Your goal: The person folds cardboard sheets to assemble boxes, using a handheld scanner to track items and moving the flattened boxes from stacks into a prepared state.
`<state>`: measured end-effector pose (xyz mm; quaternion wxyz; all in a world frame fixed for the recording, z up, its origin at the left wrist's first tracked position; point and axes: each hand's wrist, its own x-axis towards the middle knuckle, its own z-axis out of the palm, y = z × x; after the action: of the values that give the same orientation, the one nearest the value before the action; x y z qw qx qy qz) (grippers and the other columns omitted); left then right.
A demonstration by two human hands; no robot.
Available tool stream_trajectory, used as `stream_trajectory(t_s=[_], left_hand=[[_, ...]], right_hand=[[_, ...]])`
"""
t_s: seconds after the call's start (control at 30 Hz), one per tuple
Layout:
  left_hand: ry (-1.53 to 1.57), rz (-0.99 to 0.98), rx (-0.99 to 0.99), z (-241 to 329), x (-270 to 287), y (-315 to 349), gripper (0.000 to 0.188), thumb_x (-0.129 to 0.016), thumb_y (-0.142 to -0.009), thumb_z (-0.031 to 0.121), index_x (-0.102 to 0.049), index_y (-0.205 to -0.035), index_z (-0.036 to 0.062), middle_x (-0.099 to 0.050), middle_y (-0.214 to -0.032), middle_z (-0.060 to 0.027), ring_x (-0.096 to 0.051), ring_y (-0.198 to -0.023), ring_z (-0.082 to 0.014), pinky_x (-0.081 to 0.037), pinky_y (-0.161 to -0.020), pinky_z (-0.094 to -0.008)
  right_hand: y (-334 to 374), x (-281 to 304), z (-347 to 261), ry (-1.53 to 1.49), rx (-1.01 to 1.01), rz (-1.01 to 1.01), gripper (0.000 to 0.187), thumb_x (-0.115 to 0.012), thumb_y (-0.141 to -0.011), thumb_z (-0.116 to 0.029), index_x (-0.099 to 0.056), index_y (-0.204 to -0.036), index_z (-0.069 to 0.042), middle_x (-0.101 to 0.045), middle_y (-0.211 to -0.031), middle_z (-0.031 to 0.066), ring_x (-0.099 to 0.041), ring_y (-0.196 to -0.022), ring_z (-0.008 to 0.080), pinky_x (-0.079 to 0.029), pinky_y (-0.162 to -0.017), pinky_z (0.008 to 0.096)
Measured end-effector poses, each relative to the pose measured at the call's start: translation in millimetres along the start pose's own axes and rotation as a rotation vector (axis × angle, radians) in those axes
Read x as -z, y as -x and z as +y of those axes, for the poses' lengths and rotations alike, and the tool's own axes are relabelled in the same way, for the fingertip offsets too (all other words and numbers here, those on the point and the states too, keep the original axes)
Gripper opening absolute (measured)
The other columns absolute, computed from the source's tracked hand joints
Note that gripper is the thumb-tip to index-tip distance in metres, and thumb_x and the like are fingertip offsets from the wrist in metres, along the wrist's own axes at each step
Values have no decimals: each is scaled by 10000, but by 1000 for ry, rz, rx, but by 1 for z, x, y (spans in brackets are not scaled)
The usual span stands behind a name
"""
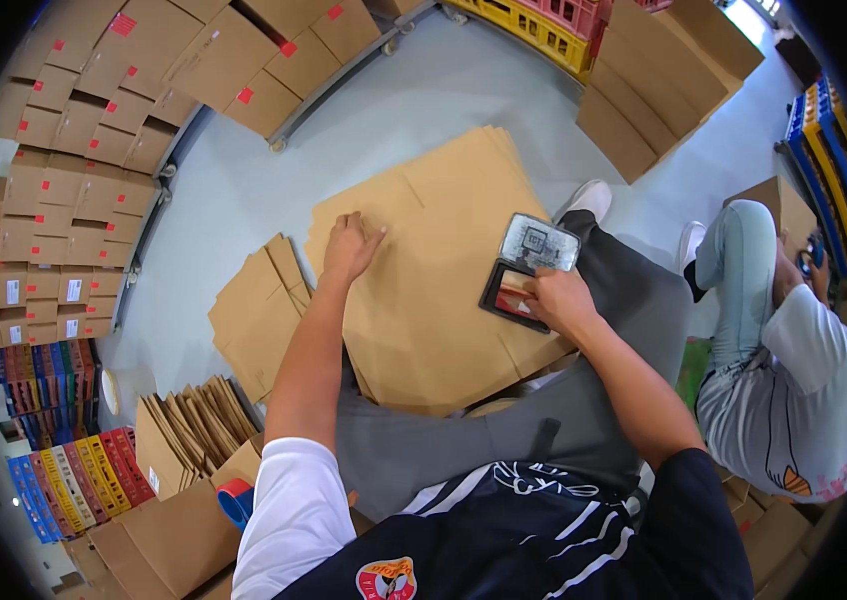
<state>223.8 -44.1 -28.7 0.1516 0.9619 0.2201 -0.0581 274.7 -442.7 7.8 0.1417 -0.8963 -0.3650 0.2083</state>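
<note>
A stack of flat brown cardboard sheets (444, 270) lies before me across my legs. My left hand (352, 248) rests near its left edge, the thumb spread away from the fingers, holding nothing visible. On the right of the stack sits an ink pad (515, 293) with a dark frame and a red, worn-looking surface. Its silvery lid (540, 243) is folded open on the far side. My right hand (559, 300) is over the pad's right part, fingers drawn together and touching it. Whatever is between those fingertips is hidden.
A smaller pile of flat cardboard (259, 310) lies left of the stack. Carton stacks on wheeled bases (104, 150) line the far left. Folded cardboard (189, 430) and blue tape (236, 502) are near my left elbow. A seated co-worker (784, 370) is close on my right.
</note>
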Motion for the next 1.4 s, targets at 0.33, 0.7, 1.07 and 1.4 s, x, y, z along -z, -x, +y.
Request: stream_trajectory(t_s=[0.33,0.7,1.07,1.4], left_hand=[[-130,-171,20,37,15,-39,1023,-914,-609,447,-446,-1379,-40,-502,-1344,-209,-483,-1252,-384,-447,-1068,-437],[30,547,-339,82,24,66,695,-843,-741,287,-508,-1297,38,-553,-1179,-143,-520,-1114,-346,-418,-949,-443],[531,121,-277,41,59,168,228,-719,-859,128,-684,-1068,43,-652,-1063,-132,-633,-974,-313,-505,-864,-383],[596,453,-19,-69,32,150,331,-741,-844,164,-661,-1139,39,-703,-1020,-192,-666,-987,-373,-514,-847,-400]], right_hand=[[-2,5,2,-92,-33,-18,142,-687,-774,-165,-720,-789,-28,-676,-866,147,-689,-813,361,-554,-739,465],[1,17,-23,-59,83,219,131,-692,-787,-155,-698,-876,-58,-607,-866,113,-625,-853,322,-503,-750,442],[-52,8,-145,-102,475,205,230,-676,-841,-193,-725,-1040,-89,-594,-1000,76,-541,-1024,278,-438,-847,413],[-150,-34,-212,-333,459,144,424,-710,-876,-281,-673,-1233,-55,-678,-1196,153,-593,-1131,339,-473,-968,416]])
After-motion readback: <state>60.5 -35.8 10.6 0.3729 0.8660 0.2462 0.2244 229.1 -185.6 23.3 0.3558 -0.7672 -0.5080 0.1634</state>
